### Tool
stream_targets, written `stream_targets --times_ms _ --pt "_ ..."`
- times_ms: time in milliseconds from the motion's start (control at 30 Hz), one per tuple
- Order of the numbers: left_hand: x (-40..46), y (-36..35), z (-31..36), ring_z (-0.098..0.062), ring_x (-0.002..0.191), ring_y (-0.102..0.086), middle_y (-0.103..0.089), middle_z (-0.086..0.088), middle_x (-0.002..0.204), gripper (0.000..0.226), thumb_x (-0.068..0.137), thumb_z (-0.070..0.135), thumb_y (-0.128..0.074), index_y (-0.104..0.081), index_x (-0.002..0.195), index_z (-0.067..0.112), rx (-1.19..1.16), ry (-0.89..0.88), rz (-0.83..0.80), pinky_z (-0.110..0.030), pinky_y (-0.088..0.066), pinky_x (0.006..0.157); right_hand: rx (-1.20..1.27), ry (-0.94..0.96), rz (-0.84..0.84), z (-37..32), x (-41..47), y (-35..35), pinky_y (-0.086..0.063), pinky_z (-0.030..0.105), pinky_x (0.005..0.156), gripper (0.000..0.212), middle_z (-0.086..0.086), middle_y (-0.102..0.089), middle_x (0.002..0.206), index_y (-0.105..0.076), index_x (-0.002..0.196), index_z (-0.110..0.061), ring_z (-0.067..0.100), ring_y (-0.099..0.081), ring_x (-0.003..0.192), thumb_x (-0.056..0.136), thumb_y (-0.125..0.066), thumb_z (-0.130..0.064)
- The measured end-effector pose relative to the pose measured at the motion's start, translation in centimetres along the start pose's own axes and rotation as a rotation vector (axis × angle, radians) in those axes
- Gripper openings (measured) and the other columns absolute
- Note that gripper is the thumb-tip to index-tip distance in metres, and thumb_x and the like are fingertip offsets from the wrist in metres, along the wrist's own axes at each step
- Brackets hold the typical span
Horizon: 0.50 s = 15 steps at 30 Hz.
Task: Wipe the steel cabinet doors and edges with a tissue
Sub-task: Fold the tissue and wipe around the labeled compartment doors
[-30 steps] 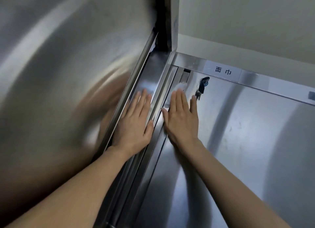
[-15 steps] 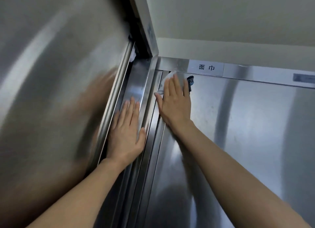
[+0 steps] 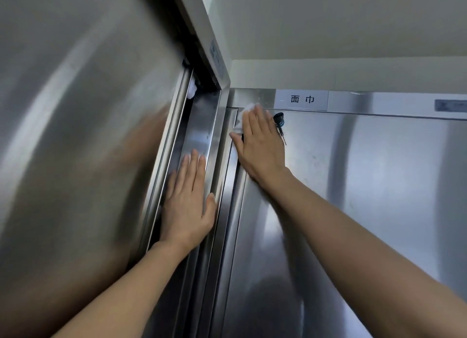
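Note:
A steel cabinet fills the view, with one open door (image 3: 75, 160) swung out at the left and a shut door (image 3: 366, 198) at the right. My right hand (image 3: 260, 145) lies flat with straight fingers at the shut door's top left corner, pressing a white tissue (image 3: 246, 110) whose edge shows beyond the fingertips. My left hand (image 3: 188, 198) rests flat, fingers straight, on the steel edge strip (image 3: 202, 133) between the two doors.
A black key (image 3: 279, 121) sits in the lock just right of my right hand. A white label with two characters (image 3: 302, 99) is on the top frame. A pale wall (image 3: 328, 21) rises above the cabinet.
My right hand has slid the tissue up the door to its top left corner. My left hand has stayed on the edge strip.

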<state>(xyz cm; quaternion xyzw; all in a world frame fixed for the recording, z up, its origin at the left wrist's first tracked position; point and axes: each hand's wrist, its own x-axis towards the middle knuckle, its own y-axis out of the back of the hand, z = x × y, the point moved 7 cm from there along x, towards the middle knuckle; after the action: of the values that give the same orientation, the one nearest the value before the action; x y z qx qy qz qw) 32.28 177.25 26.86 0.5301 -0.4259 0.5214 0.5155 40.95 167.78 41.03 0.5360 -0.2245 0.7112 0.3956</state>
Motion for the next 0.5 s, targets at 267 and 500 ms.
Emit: stream_targets --times_ms 267,500 --pt "-0.1 0.2 0.1 -0.016 0.153 0.004 -0.001 -0.003 0.166 0.070 0.093 0.036 -0.023 0.001 0.155 0.017 -0.010 0.007 -0.001 -0.023 0.013 0.120 -0.023 0.287 0.001 -3.6 -14.5 -0.2 -0.017 0.039 0.121 0.069 0.019 -0.042 0.152 -0.042 0.146 0.002 0.028 -0.036 0.145 0.103 -0.025 -0.049" --pt "-0.1 0.4 0.2 -0.015 0.153 0.005 0.000 -0.002 0.166 0.069 0.093 0.036 -0.022 0.001 0.155 0.018 -0.016 0.007 0.006 -0.024 0.012 0.121 -0.032 0.152 0.058 -1.6 -7.2 0.5 -0.011 0.040 0.122 0.073 0.023 -0.040 0.152 -0.041 0.145 0.005 0.031 -0.032 0.146 0.107 -0.008 -0.047"
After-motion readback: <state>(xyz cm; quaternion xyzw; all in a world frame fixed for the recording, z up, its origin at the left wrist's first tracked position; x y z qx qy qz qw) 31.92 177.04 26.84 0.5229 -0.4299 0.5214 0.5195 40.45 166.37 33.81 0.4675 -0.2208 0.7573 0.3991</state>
